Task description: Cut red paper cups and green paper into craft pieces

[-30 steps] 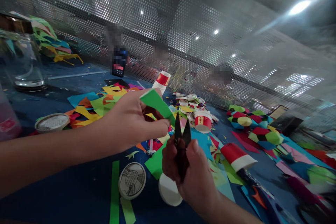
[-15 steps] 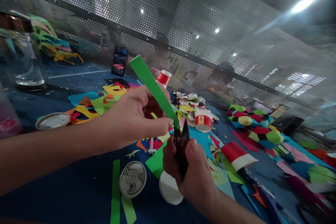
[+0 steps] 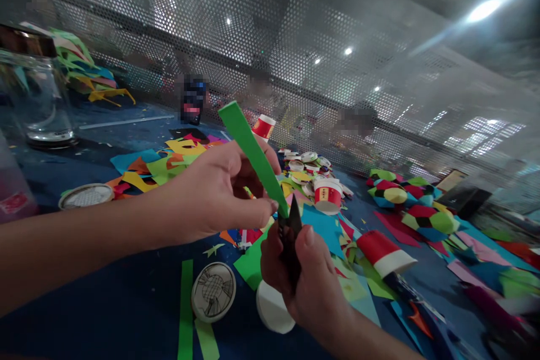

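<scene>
A narrow green paper strip slants upward between the fingers of my left hand, its lower end at the blades. My right hand is closed round dark scissors, whose blades stand apart and point up, with the strip's end by the left blade. The handles are mostly hidden in my palm. Below the hands lie a round lid with a line drawing, a plain white lid, another green strip and a green paper sheet.
Heaps of coloured paper scraps cover the blue table. Red-and-white paper cups stand beyond, one lying tipped at right. A glass jar is at left, paper balls at right. A perforated metal screen rises behind.
The green strip's upper end has moved slightly right and down. My left hand has shifted a little toward the scissors. Both hands keep their hold.
</scene>
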A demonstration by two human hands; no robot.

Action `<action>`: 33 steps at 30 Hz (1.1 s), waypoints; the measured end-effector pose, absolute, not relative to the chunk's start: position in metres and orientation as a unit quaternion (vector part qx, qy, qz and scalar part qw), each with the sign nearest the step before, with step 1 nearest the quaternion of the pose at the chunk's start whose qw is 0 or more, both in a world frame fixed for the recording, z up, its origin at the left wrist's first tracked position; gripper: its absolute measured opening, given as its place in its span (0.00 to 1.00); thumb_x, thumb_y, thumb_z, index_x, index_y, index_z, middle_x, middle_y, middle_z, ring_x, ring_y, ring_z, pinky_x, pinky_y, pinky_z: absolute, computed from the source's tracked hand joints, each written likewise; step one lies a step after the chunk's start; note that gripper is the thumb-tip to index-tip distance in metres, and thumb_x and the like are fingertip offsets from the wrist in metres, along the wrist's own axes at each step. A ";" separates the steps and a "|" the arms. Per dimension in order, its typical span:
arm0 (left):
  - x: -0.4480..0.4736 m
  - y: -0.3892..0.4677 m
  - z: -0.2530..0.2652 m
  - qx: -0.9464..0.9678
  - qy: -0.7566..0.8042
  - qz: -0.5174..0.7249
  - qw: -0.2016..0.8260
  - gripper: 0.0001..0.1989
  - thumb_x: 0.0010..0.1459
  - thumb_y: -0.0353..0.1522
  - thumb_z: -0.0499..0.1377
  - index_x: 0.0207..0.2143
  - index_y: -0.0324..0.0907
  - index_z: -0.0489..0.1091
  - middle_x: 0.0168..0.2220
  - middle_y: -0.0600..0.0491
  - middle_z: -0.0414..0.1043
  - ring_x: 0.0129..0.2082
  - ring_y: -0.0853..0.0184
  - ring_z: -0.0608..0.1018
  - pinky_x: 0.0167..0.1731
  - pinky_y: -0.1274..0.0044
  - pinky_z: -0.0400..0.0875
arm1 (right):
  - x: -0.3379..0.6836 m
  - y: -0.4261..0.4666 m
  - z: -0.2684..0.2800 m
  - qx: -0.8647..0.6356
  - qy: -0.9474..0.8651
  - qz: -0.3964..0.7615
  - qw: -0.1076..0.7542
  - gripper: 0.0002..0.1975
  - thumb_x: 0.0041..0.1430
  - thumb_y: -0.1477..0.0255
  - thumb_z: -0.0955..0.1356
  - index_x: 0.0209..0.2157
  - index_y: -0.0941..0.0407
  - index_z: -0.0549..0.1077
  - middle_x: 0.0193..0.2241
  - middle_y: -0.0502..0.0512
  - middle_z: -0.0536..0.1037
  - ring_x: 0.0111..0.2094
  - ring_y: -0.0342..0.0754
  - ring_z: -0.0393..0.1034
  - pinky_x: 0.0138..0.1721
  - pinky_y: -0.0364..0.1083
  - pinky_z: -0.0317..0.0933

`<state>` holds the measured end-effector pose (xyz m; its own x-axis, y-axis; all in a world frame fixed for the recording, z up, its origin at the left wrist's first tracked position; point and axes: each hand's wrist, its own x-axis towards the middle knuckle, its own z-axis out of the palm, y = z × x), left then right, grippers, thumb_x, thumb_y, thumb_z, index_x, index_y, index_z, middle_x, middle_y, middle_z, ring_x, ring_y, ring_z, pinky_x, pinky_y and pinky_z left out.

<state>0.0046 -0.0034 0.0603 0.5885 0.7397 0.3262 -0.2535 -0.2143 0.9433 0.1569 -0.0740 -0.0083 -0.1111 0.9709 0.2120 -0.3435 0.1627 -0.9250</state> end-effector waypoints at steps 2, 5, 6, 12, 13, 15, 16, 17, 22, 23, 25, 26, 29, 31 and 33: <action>0.005 -0.004 0.061 0.658 0.183 0.408 0.606 0.14 0.43 0.23 0.63 0.31 0.45 0.64 0.24 0.65 0.69 0.24 0.76 0.72 0.23 0.87 0.66 | 0.157 -0.074 -0.008 -0.324 -0.498 0.551 0.585 0.25 0.61 0.49 0.65 0.22 0.55 0.62 0.14 0.41 0.56 0.15 0.36 0.44 0.15 0.38 0.41; 0.005 -0.003 0.062 0.655 0.184 0.403 0.613 0.15 0.43 0.23 0.63 0.31 0.45 0.63 0.24 0.66 0.70 0.24 0.75 0.73 0.25 0.87 0.68 | 0.157 -0.073 -0.009 -0.333 -0.513 0.538 0.580 0.26 0.61 0.48 0.64 0.22 0.55 0.63 0.14 0.41 0.56 0.15 0.36 0.45 0.16 0.38 0.42; 0.005 -0.003 0.063 0.654 0.185 0.401 0.614 0.15 0.43 0.23 0.63 0.31 0.45 0.63 0.24 0.66 0.70 0.24 0.76 0.73 0.25 0.87 0.68 | 0.157 -0.073 -0.009 -0.332 -0.513 0.540 0.579 0.26 0.61 0.48 0.64 0.22 0.55 0.63 0.14 0.40 0.56 0.15 0.36 0.45 0.16 0.38 0.42; 0.003 -0.003 0.062 0.660 0.187 0.401 0.607 0.15 0.43 0.23 0.63 0.32 0.45 0.63 0.24 0.66 0.69 0.23 0.76 0.73 0.23 0.88 0.67 | 0.157 -0.072 -0.009 -0.326 -0.505 0.551 0.579 0.26 0.61 0.49 0.65 0.21 0.55 0.62 0.14 0.40 0.55 0.15 0.36 0.45 0.16 0.39 0.41; 0.003 -0.004 0.061 0.661 0.187 0.402 0.605 0.15 0.43 0.23 0.63 0.32 0.45 0.63 0.24 0.65 0.69 0.23 0.76 0.73 0.23 0.88 0.67 | 0.157 -0.073 -0.009 -0.328 -0.501 0.554 0.579 0.26 0.60 0.49 0.65 0.21 0.55 0.62 0.14 0.40 0.55 0.15 0.36 0.44 0.16 0.39 0.40; 0.003 -0.004 0.061 0.661 0.184 0.406 0.603 0.15 0.44 0.23 0.63 0.32 0.45 0.63 0.24 0.65 0.69 0.23 0.76 0.73 0.24 0.87 0.67 | 0.157 -0.074 -0.009 -0.329 -0.493 0.561 0.578 0.25 0.59 0.49 0.66 0.21 0.54 0.62 0.14 0.40 0.56 0.15 0.36 0.44 0.16 0.39 0.39; 0.003 -0.004 0.061 0.661 0.182 0.407 0.603 0.15 0.44 0.23 0.63 0.32 0.45 0.63 0.24 0.65 0.69 0.23 0.76 0.73 0.24 0.87 0.67 | 0.157 -0.074 -0.008 -0.329 -0.490 0.563 0.578 0.25 0.59 0.49 0.66 0.21 0.54 0.61 0.14 0.41 0.56 0.15 0.36 0.43 0.16 0.39 0.39; 0.003 -0.004 0.061 0.661 0.181 0.406 0.604 0.15 0.43 0.23 0.63 0.32 0.45 0.63 0.25 0.65 0.69 0.23 0.75 0.74 0.24 0.87 0.67 | 0.156 -0.074 -0.008 -0.329 -0.489 0.563 0.580 0.26 0.58 0.48 0.66 0.21 0.54 0.61 0.14 0.41 0.56 0.15 0.36 0.43 0.16 0.39 0.39; 0.004 -0.004 0.061 0.657 0.175 0.393 0.619 0.15 0.44 0.23 0.64 0.33 0.46 0.63 0.25 0.64 0.69 0.24 0.74 0.74 0.24 0.86 0.67 | 0.156 -0.075 -0.009 -0.320 -0.496 0.558 0.584 0.25 0.59 0.49 0.66 0.20 0.54 0.60 0.15 0.41 0.55 0.16 0.37 0.44 0.16 0.40 0.40; 0.004 -0.004 0.061 0.655 0.173 0.391 0.622 0.16 0.44 0.23 0.64 0.33 0.46 0.63 0.25 0.64 0.69 0.25 0.74 0.74 0.24 0.86 0.67 | 0.156 -0.075 -0.009 -0.317 -0.498 0.558 0.583 0.25 0.59 0.49 0.66 0.20 0.54 0.61 0.15 0.41 0.54 0.16 0.37 0.44 0.17 0.40 0.40; 0.003 -0.004 0.060 0.654 0.169 0.390 0.626 0.16 0.45 0.24 0.64 0.34 0.47 0.63 0.25 0.64 0.70 0.25 0.74 0.74 0.24 0.86 0.67 | 0.156 -0.075 -0.009 -0.317 -0.501 0.556 0.583 0.26 0.59 0.48 0.65 0.20 0.54 0.61 0.14 0.41 0.54 0.16 0.38 0.44 0.17 0.40 0.41; 0.003 -0.004 0.060 0.654 0.169 0.389 0.626 0.16 0.45 0.24 0.64 0.34 0.46 0.63 0.25 0.64 0.69 0.25 0.74 0.74 0.24 0.86 0.67 | 0.156 -0.075 -0.009 -0.320 -0.502 0.553 0.583 0.26 0.59 0.48 0.65 0.20 0.54 0.61 0.14 0.41 0.54 0.15 0.38 0.44 0.17 0.40 0.41; 0.002 -0.004 0.061 0.662 0.169 0.386 0.620 0.16 0.45 0.24 0.63 0.34 0.47 0.63 0.24 0.64 0.68 0.24 0.74 0.72 0.24 0.85 0.67 | 0.157 -0.075 -0.010 -0.337 -0.508 0.537 0.583 0.25 0.60 0.49 0.65 0.20 0.54 0.61 0.15 0.42 0.55 0.15 0.38 0.45 0.16 0.40 0.42; 0.002 -0.003 0.061 0.675 0.164 0.381 0.610 0.14 0.45 0.24 0.63 0.33 0.46 0.64 0.24 0.64 0.68 0.23 0.75 0.72 0.23 0.85 0.66 | 0.157 -0.075 -0.010 -0.341 -0.513 0.530 0.583 0.25 0.60 0.49 0.65 0.20 0.53 0.60 0.15 0.42 0.55 0.16 0.38 0.45 0.16 0.40 0.42; 0.001 -0.003 0.062 0.686 0.161 0.380 0.598 0.12 0.46 0.25 0.63 0.31 0.46 0.65 0.24 0.63 0.67 0.22 0.75 0.71 0.22 0.85 0.65 | 0.157 -0.074 -0.009 -0.338 -0.517 0.528 0.582 0.26 0.59 0.48 0.65 0.21 0.53 0.60 0.15 0.41 0.54 0.15 0.38 0.44 0.16 0.40 0.42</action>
